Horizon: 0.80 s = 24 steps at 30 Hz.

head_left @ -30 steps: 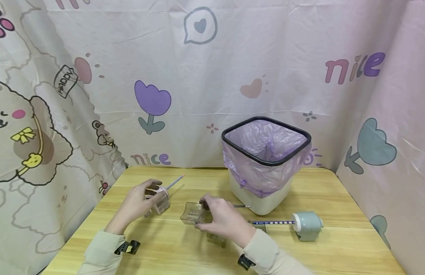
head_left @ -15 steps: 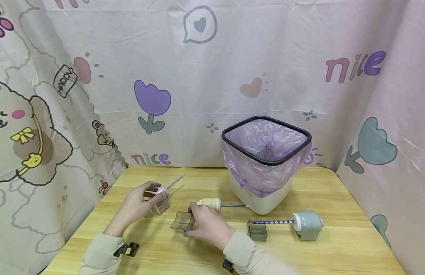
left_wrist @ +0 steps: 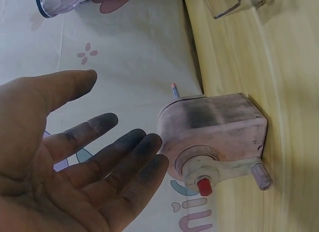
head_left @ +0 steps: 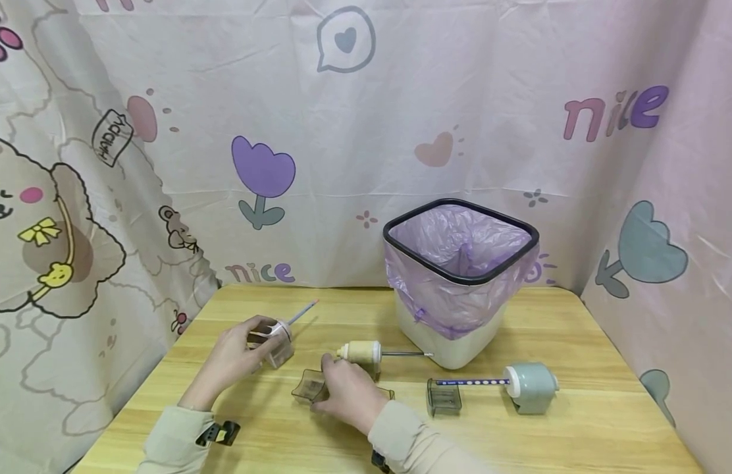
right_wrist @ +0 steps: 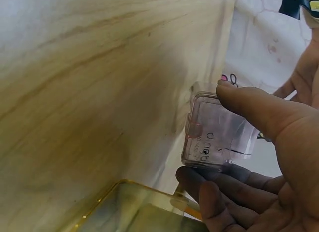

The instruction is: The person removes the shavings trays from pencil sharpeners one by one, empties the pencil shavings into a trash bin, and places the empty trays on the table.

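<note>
My left hand is beside a pink crank pencil sharpener at the table's left, with a pencil sticking out. The left wrist view has its fingers extended, tips darkly smudged, near the sharpener's crank side. My right hand pinches a clear pinkish shavings drawer between thumb and fingers, low over the table. Behind that hand lies a yellow sharpener with a dark pencil in it. A yellowish clear drawer is close to the right fingers, mostly hidden in the head view.
A blue-grey sharpener holding a patterned blue pencil stands at the right. Left of it is a grey clear drawer. A bin with a purple liner stands at the back right, before a printed curtain.
My right hand has moved left and slightly toward the front edge with the pinkish drawer, uncovering the yellow sharpener and grey drawer. My left hand has barely moved.
</note>
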{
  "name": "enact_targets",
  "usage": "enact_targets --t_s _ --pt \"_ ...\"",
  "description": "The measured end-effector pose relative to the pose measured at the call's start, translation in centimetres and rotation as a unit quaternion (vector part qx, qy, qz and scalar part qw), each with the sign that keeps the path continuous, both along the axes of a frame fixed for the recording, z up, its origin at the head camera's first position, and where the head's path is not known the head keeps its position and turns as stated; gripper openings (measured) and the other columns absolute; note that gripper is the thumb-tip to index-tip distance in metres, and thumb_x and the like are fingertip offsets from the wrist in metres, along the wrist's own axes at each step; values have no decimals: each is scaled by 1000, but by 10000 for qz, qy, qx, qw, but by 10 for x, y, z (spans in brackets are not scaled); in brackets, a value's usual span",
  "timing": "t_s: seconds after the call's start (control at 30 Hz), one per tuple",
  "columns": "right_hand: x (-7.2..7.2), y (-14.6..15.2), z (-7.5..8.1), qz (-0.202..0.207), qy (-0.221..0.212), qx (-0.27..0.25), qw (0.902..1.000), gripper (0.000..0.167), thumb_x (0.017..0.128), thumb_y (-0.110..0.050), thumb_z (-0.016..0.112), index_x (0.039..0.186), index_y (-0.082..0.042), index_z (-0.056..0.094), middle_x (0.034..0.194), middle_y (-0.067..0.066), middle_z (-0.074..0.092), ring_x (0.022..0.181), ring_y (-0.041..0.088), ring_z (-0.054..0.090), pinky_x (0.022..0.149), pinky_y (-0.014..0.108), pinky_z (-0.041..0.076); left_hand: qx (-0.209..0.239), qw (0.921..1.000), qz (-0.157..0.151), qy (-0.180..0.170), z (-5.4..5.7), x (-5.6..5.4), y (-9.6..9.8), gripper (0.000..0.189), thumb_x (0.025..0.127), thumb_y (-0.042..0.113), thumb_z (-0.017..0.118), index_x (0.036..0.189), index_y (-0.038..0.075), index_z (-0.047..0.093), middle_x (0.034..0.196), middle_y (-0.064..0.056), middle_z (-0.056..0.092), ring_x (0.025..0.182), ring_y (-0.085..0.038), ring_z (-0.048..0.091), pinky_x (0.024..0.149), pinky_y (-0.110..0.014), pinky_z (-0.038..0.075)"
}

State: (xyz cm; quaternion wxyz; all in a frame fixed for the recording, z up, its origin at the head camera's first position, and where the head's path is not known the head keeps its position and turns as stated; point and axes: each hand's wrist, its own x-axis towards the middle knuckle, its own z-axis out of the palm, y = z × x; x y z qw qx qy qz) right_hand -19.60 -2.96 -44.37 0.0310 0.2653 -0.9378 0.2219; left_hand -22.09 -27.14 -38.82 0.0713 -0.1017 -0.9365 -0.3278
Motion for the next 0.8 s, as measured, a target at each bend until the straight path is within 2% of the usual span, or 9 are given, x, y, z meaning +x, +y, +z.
enact_targets --t_s 0.17,0.5,0.8 --pt "0 -6 -3 -78 275 208 9994 70 77 -39 98 124 0 64 91 6 76 74 13 72 65 21 59 23 10000 5 -60 -2 1 -1 41 103 30 73 135 5 68 126 -16 76 107 -30 76 86 -41 66" --pt "1 -13 -8 -221 741 492 9958 63 74 -44 99 109 -6 64 85 4 75 69 13 71 61 22 58 17 10000 10 -50 -3 2 -3 39 102 31 74 132 5 69 123 -15 77 106 -30 77 84 -38 66" --pt "1 -16 -8 -205 795 445 9956 66 75 -49 97 112 -3 67 78 2 73 63 11 69 55 19 54 -40 10000 -16 -19 -2 4 -1 39 101 27 75 132 5 68 123 -16 77 105 -30 77 85 -40 67"
